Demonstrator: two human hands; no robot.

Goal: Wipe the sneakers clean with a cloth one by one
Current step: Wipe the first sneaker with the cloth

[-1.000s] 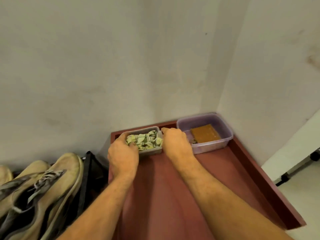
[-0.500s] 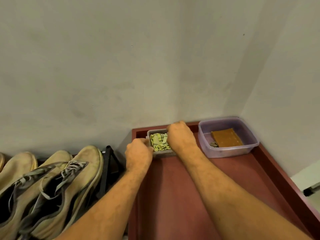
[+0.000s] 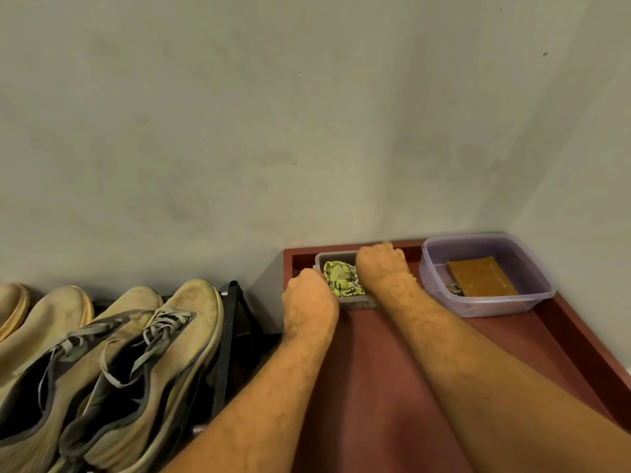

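Nearby, a purple tub sits beside both hands' small container.

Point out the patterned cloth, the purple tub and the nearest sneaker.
patterned cloth (image 3: 341, 283), head view, on its crumpled yellow middle.
purple tub (image 3: 491, 310), head view, on its near wall.
nearest sneaker (image 3: 194, 308), head view, on its toe cap.

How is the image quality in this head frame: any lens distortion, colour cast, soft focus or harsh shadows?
Head view: wide-angle bending, the dark red wooden tray's edges splay outward; a warm yellowish cast over everything; soft, even light with only faint shadows. The hands, left and right, and the yellow-green patterned cloth look slightly soft; the worn tan sneakers are cut off by the frame's left and bottom edges.
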